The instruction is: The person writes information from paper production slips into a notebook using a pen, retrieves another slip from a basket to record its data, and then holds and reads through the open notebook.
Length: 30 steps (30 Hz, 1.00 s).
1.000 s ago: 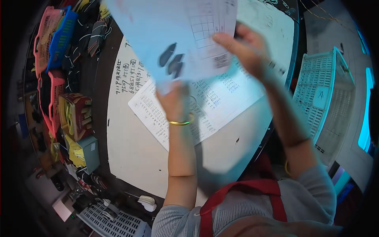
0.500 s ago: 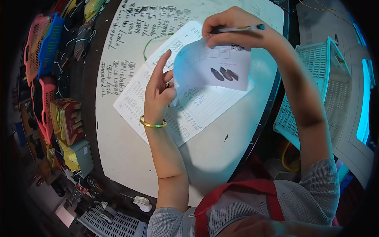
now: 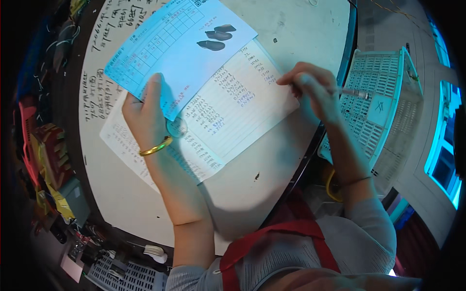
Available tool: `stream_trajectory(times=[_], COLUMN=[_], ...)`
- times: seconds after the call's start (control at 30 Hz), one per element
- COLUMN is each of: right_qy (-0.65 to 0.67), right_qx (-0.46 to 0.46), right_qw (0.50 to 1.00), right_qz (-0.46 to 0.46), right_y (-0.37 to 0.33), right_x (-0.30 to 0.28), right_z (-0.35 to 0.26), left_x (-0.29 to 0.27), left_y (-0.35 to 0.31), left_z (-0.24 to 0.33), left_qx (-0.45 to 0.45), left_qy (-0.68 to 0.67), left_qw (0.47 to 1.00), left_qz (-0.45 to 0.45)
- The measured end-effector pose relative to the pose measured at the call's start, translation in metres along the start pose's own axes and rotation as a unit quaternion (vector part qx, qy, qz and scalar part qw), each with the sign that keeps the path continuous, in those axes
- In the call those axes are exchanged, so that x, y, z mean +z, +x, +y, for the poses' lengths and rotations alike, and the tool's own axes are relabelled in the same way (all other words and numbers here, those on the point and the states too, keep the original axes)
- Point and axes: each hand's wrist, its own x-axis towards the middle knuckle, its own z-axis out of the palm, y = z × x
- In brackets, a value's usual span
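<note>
A printed sheet (image 3: 184, 68) with a grid table and a picture of dark shoes is in my left hand (image 3: 145, 114), its thumb pressed on the lower edge. Under and beside it lies an open notebook (image 3: 242, 131) with lined pages full of handwriting; the sheet covers its upper left part. My right hand (image 3: 315, 89) grips a pen (image 3: 353, 92) above the notebook's right edge. The pen's back end points right, while its tip is hidden by the fingers. A gold bangle (image 3: 156, 147) circles my left wrist.
The white table (image 3: 252, 194) has handwriting along its left side and a dark edge. Right of it stands a pale plastic basket (image 3: 371, 109). To the left are a red box (image 3: 51, 155) and a pink basket (image 3: 30, 145); a white slatted basket (image 3: 128, 271) sits lower left.
The sheet, earlier bent up between both hands, now lies flatter and farther left in my left hand alone. My right hand has released it and come down to the notebook with the pen.
</note>
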Motion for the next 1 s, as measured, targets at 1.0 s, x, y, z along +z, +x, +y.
stream_trajectory(times=[1.0], right_qy=[-0.154], right_qx=[-0.040], right_qw=[0.973], right_qz=[0.164], right_y=[-0.006], right_x=[0.030], right_z=[0.024], left_x=[-0.006], left_y=[0.000], left_z=[-0.010], left_qx=[-0.006], left_qy=[-0.017], left_qw=[0.998], left_qz=[-0.054])
